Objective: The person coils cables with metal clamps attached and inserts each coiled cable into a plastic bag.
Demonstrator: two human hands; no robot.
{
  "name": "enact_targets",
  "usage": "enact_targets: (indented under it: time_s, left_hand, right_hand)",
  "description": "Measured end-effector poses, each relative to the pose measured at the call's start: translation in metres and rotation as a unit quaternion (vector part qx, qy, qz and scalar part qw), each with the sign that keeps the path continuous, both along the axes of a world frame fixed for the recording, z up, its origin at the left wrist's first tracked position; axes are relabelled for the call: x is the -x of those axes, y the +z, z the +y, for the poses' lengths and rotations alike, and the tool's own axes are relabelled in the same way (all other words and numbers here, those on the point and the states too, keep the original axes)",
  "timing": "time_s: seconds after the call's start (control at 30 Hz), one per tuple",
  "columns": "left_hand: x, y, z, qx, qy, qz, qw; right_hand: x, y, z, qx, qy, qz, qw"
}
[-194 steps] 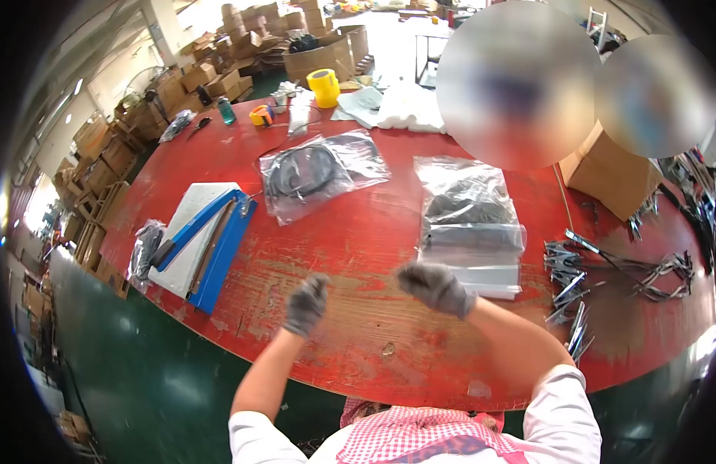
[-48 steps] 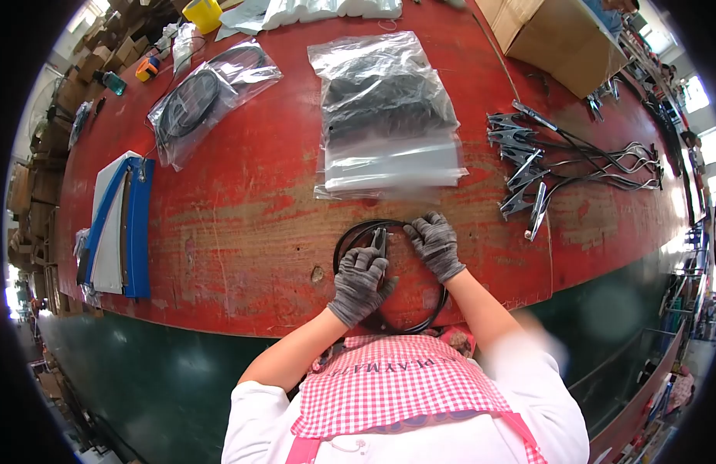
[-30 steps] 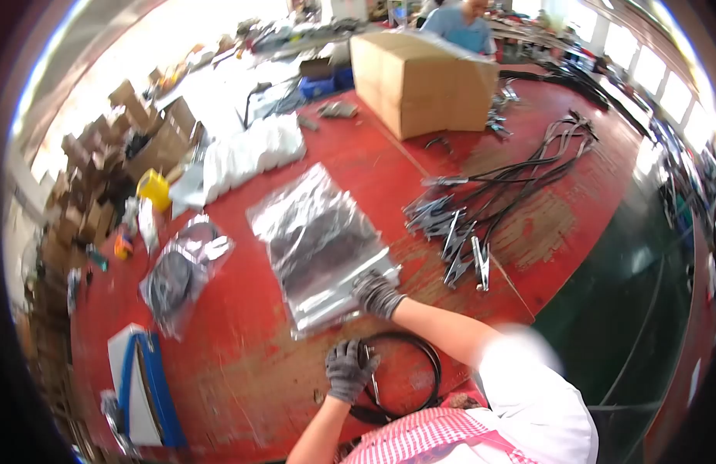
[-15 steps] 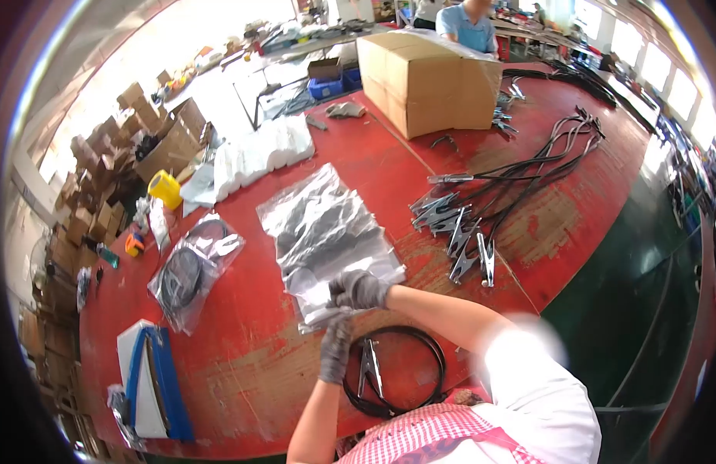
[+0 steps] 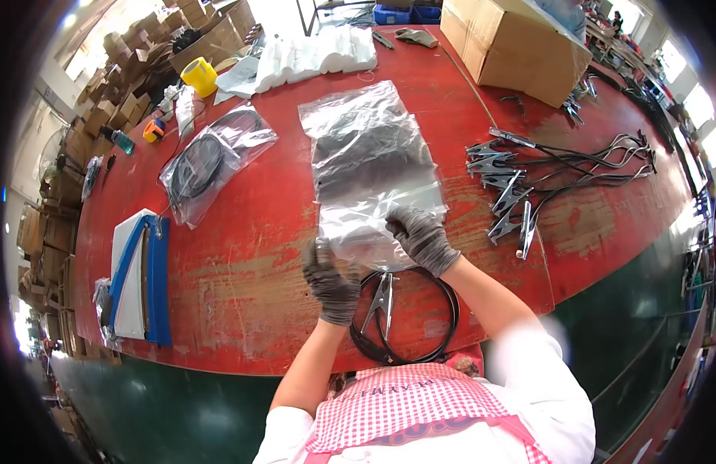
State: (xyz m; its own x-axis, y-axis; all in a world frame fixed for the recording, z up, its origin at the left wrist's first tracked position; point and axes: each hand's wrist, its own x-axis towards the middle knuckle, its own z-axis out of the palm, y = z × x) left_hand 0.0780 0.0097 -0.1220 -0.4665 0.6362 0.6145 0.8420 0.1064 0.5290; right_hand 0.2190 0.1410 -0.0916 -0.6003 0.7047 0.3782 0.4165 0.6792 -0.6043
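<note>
A clear plastic bag (image 5: 373, 166) lies flat and wrinkled on the red table in front of me. My right hand (image 5: 424, 240), in a grey glove, has its fingers curled closed on the bag near its lower right corner. Beside the bag's lower left corner, my left hand (image 5: 332, 286), gloved too, is open with its thumb apart from the fingers. Close to my body rests a coiled black cable (image 5: 453, 309), partly behind my left hand. A metal clamp (image 5: 382, 303) lies inside the coil.
Several clamps (image 5: 506, 185) with black cables lie at the right. A bagged cable coil (image 5: 199, 166) and a blue-and-white holder (image 5: 145, 278) are at the left. Farther back are a cardboard box (image 5: 520, 54), white packaging (image 5: 315, 58) and yellow tape (image 5: 199, 76).
My hands have moved apart; the left has opened away from the bag's edge. The right stays at the bag. My view has tilted down and turned left.
</note>
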Motion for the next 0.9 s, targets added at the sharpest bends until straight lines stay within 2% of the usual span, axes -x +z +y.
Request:
enact_targets:
  time_s: [0.03,0.1,0.13,0.17,0.2,0.23,0.27,0.3,0.33,0.37,0.4,0.43,0.47,0.5,0.53,0.57,0.6,0.63,0.67,0.7,0.73,0.77,0.8,0.83,0.9]
  left_hand:
    - [-0.001,0.01,0.003,0.004,0.005,-0.002,1.0]
    - [-0.002,0.023,0.018,-0.026,-0.085,0.26,0.961]
    - [0.005,0.008,0.027,0.031,-0.06,0.221,0.973]
    - [0.011,0.002,0.037,0.086,-0.037,0.18,0.979]
    - [0.025,-0.001,0.043,0.119,-0.02,0.135,0.984]
    - [0.039,0.005,0.046,0.117,-0.023,0.134,0.984]
    - [0.052,0.01,0.045,0.196,-0.091,0.233,0.948]
    - [0.058,0.011,0.044,0.27,-0.155,0.325,0.893]
    - [0.059,0.007,0.04,0.272,-0.158,0.323,0.893]
    - [0.059,0.001,0.036,0.28,-0.145,0.33,0.89]
    - [0.059,-0.005,0.032,0.288,-0.131,0.336,0.887]
    - [0.055,-0.01,0.032,0.293,-0.133,0.334,0.886]
    - [0.048,-0.015,0.032,0.353,-0.094,0.286,0.886]
    - [0.044,-0.022,0.033,0.409,-0.055,0.236,0.88]
    - [0.04,-0.028,0.036,0.285,-0.03,0.272,0.918]
    - [0.037,-0.032,0.036,0.288,-0.033,0.271,0.918]
    - [0.033,-0.036,0.04,0.394,-0.066,0.231,0.887]
    - [0.03,-0.029,0.043,0.495,-0.096,0.189,0.843]
    - [0.032,-0.042,0.039,0.342,-0.061,0.308,0.886]
    - [0.036,-0.055,0.036,0.342,-0.061,0.309,0.885]
    - [0.034,-0.043,0.034,0.375,-0.084,0.246,0.89]
    - [0.032,-0.025,0.032,0.406,-0.109,0.183,0.889]
    - [0.027,-0.007,0.031,0.446,-0.104,0.196,0.867]
    - [0.03,-0.015,0.031,0.446,-0.107,0.199,0.866]
    - [0.041,-0.038,0.028,0.373,-0.109,0.245,0.888]
  right_hand:
    - [0.002,0.002,-0.003,0.004,0.005,-0.002,1.0]
    - [0.004,0.005,-0.008,-0.127,0.066,-0.06,0.988]
    - [0.002,0.007,-0.012,-0.189,0.081,-0.136,0.969]
    - [-0.001,0.012,-0.015,-0.19,0.084,-0.14,0.968]
    - [-0.005,0.018,-0.018,-0.254,0.125,-0.142,0.949]
    - [-0.01,0.02,-0.019,-0.315,0.161,-0.143,0.924]
    - [-0.017,0.016,-0.02,-0.355,0.152,-0.154,0.909]
    - [-0.026,0.0,-0.016,-0.352,0.15,-0.156,0.911]
    - [-0.035,-0.022,-0.009,-0.34,0.038,-0.267,0.901]
    - [-0.041,-0.029,-0.005,-0.32,-0.073,-0.371,0.869]
    - [-0.049,-0.035,0.0,-0.317,-0.07,-0.372,0.87]
    - [-0.054,-0.033,0.006,-0.25,-0.076,-0.38,0.887]
    - [-0.057,-0.034,0.009,-0.181,-0.082,-0.388,0.9]
    - [-0.054,-0.038,0.011,-0.176,-0.079,-0.39,0.901]
    - [-0.05,-0.042,0.011,-0.107,-0.079,-0.414,0.901]
    - [-0.047,-0.046,0.011,-0.039,-0.079,-0.435,0.896]
    - [-0.046,-0.048,0.011,0.008,-0.087,-0.403,0.911]
    - [-0.045,-0.043,0.007,0.007,-0.086,-0.402,0.912]
    - [-0.045,-0.033,0.0,-0.065,-0.122,-0.327,0.935]
    - [-0.045,-0.027,-0.006,-0.135,-0.156,-0.25,0.946]
    - [-0.044,-0.028,-0.008,-0.158,-0.172,-0.192,0.953]
    - [-0.042,-0.027,-0.008,-0.156,-0.174,-0.191,0.953]
    - [-0.04,-0.024,-0.006,-0.212,-0.155,-0.165,0.951]
    - [-0.038,-0.023,-0.004,-0.268,-0.135,-0.138,0.944]
    - [-0.032,-0.041,0.004,-0.3,-0.158,-0.15,0.929]
